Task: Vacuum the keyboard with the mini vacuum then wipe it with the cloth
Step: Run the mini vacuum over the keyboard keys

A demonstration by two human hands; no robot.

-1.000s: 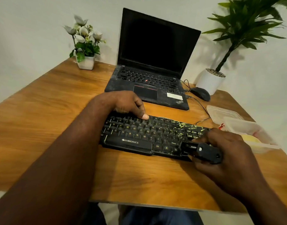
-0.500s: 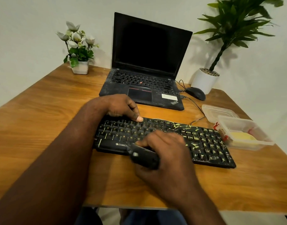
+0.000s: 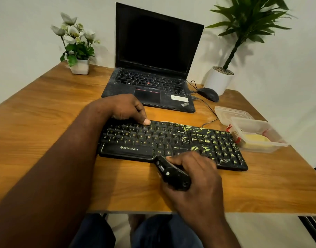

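A black keyboard [image 3: 171, 138] with yellow-green debris over its right half lies across the wooden table [image 3: 46, 111]. My left hand [image 3: 128, 109] rests on the keyboard's far left edge, thumb pressed on the top row. My right hand [image 3: 194, 174] grips the black mini vacuum [image 3: 169, 172], whose nozzle meets the keyboard's front edge near the Alt key. A yellow cloth [image 3: 256, 139] lies inside a clear plastic container [image 3: 277, 140] right of the keyboard.
An open black laptop [image 3: 153, 65] stands behind the keyboard. A black mouse [image 3: 208, 93] and its cable lie right of it. A clear lid [image 3: 230, 112] sits by the container. A flower pot [image 3: 78, 67] and a potted plant [image 3: 219, 79] occupy the far corners.
My right hand swept the vacuum from the keyboard's right part to its left-centre, and has now come back a little rightward along the front edge. My left hand stayed put.
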